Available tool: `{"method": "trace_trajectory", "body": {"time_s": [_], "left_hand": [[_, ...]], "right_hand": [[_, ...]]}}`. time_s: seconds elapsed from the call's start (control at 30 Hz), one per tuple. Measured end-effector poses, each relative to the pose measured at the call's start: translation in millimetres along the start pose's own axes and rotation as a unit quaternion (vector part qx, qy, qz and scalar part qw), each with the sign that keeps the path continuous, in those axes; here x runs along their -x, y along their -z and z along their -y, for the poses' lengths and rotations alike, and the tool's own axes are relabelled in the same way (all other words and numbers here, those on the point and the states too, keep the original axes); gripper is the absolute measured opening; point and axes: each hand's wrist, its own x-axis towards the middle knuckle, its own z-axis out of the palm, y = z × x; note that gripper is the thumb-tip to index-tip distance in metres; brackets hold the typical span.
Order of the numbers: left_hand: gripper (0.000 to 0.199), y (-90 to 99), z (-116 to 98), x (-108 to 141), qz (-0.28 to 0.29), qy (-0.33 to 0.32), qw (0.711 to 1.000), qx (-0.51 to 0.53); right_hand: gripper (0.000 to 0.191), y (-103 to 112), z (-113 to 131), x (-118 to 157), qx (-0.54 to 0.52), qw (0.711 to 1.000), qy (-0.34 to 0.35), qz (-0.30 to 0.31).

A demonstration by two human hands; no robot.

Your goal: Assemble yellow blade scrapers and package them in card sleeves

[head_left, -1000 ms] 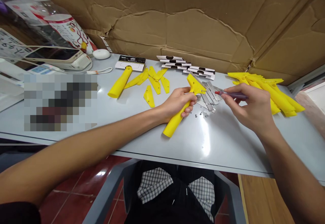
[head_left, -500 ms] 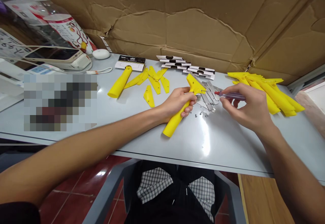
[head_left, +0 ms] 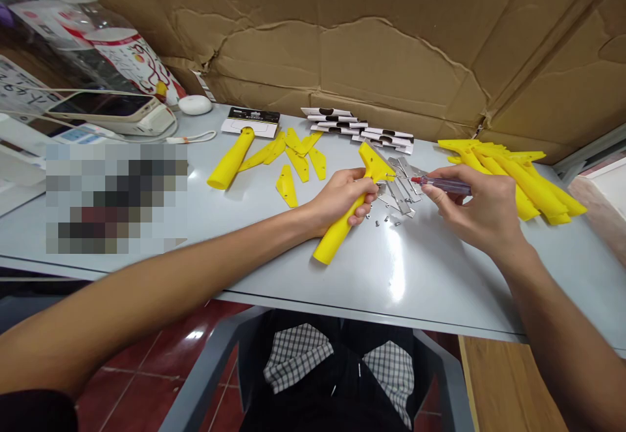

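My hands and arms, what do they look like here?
The left hand and right hand are bare, with no gloves, rings or watch visible. A black sleeve shows on the left arm; any right sleeve is out of view.

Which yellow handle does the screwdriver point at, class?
The handle in the left hand: the screwdriver in the right hand points at its wide head. The others are unheld: a lone handle at left, piled handles at right.

far left: bottle (head_left: pixel 139 60), phone (head_left: pixel 105 104), small white case (head_left: pixel 195 104) | far: big brown cardboard (head_left: pixel 342 1) | near: gray chair (head_left: pixel 209 367), red floor (head_left: pixel 130 386)
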Motion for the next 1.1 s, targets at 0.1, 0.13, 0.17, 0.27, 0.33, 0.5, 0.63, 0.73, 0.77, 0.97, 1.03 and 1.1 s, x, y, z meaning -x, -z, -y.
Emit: {"method": "trace_trajectory", "body": {"time_s": [0.1,0.13,0.17,0.27,0.33,0.5,0.63,0.73,0.77,0.97,1.03,1.1], "left_hand": [[0.018,0.5,0.7,-0.4,0.005,-0.001,1.0,-0.004],[0.018,0.6,0.9,-0.5,0.007,-0.002,1.0,-0.004],[0.018,0.8,1.1,-0.6,0.008,-0.003,1.0,-0.005],[0.018,0.6,1.4,-0.4,0.009,-0.003,1.0,-0.003],[0.02,0.0,1.2,0.1,0.003,0.0,1.0,-0.001],[0.02,-0.8,0.0,0.8,-0.002,0.001,1.0,0.004],[0.02,-0.2,0.9,0.1,0.003,-0.004,1.0,0.004],[0.021,0.1,3.0,-0.5,0.011,-0.01,1.0,0.001],[0.021,0.3,3.7,-0.5,0.012,-0.012,1.0,0.001],[0.016,2.4,4.5,-0.5,0.019,-0.009,1.0,0.014],[0.015,2.9,3.6,-0.8,0.018,-0.005,1.0,0.023],[0.015,2.9,2.7,-1.2,0.015,-0.002,0.999,0.03]], "right_hand": [[0.015,-0.2,0.1,-0.2,0.015,1.0,-0.009,-0.006],[0.016,-0.4,0.1,-0.2,0.019,1.0,-0.012,-0.007],[0.018,-0.6,0.1,-0.1,0.021,1.0,-0.017,-0.007],[0.021,-1.3,0.9,0.3,0.016,0.999,-0.034,-0.003],[0.021,-1.6,2.1,0.4,0.011,0.999,-0.044,0.0],[0.016,-0.5,2.4,-0.8,0.021,0.999,-0.036,0.024],[0.014,-1.4,-0.4,-1.7,0.032,0.996,-0.006,0.078],[0.023,-3.5,-1.2,-1.4,0.026,0.992,0.012,0.119],[0.024,-4.0,-1.1,-1.2,0.023,0.992,0.019,0.126],[0.018,-0.9,0.1,-3.1,0.026,0.997,0.017,0.077],[0.017,0.4,-1.9,-4.3,0.037,0.998,0.011,0.047],[0.018,0.4,-5.5,-5.0,0.059,0.998,0.004,0.035]]}}
